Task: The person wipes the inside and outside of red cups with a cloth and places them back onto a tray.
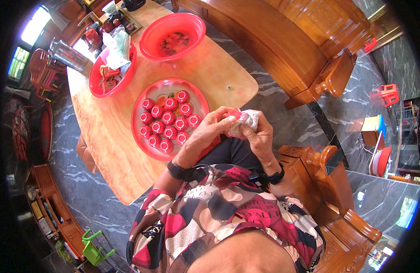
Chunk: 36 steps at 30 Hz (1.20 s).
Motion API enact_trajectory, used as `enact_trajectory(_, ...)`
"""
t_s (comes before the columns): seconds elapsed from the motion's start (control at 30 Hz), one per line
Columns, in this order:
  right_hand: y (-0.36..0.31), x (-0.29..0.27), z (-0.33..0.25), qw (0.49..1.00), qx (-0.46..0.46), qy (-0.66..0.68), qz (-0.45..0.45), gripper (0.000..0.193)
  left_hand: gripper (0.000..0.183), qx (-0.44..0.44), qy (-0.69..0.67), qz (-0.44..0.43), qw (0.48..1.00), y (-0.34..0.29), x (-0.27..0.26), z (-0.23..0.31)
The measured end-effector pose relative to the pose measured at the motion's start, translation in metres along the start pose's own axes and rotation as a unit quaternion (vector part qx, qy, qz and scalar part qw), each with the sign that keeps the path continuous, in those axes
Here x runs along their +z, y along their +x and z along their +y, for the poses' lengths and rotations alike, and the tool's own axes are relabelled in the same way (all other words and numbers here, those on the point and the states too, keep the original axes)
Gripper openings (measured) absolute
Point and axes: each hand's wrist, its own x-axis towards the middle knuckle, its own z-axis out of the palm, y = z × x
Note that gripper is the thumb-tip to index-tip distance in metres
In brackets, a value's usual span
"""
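Left grip and right grip close around a pale cloth (something red showing); red cups sit nearby.

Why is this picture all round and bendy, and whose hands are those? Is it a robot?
No robot here! These are a person's own bare hands. The camera is worn on that person's head and looks down, so you see nearly what they see. Its very wide fisheye lens makes straight things look curved.

The left hand and right hand together hold a crumpled, pale cloth. Something red peeks out, but too little shows to say what it is.

On the table is a round red-rimmed tray with small red cups, which look upside down. Farther back are a big red basin and a smaller red basin with a plastic bag in it.
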Motion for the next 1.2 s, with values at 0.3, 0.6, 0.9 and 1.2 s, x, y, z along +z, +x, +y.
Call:
enact_trajectory(0.3, 0.008, 0.017, -0.011, 0.998, -0.007, -0.054, 0.024, 0.02, 0.031, -0.014, -0.161, -0.001, 0.987, 0.006, -0.007, -0.013)
enact_trajectory(0.6, -0.001, 0.009, 0.005, 0.991, -0.034, -0.128, 0.004, 0.035, 0.036, -0.007, -0.144, 0.036, 0.989, 0.002, -0.002, -0.005)
enact_trajectory(0.9, -0.011, 0.001, 0.012, 0.973, -0.101, -0.208, -0.022, 0.036, 0.046, -0.1, -0.111, 0.057, 0.987, 0.004, -0.009, -0.012)
enact_trajectory(1.2, -0.001, 0.015, -0.005, 0.999, 0.031, 0.016, 0.02, 0.018, 0.031, -0.066, -0.112, 0.01, 0.991, -0.007, -0.004, -0.012)
